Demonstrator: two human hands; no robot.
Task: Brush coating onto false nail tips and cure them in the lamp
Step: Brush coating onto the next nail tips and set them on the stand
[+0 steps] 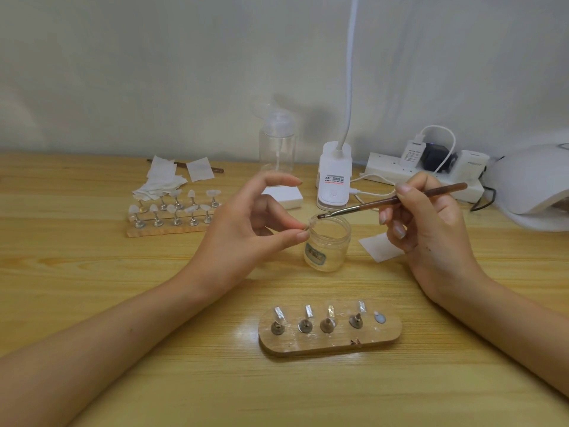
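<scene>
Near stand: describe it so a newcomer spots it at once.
On the table, look at the near middle, nearer than the jar. The near stand there is a flat wooden board with rounded ends. It has one row of four holders, while the far stand at back left has two rows carrying nail tips.

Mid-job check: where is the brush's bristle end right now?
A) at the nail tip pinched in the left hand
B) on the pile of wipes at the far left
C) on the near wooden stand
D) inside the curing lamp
A: the brush, held in the right hand, has its bristles at the nail tip that the left hand pinches just above the open jar.
</scene>
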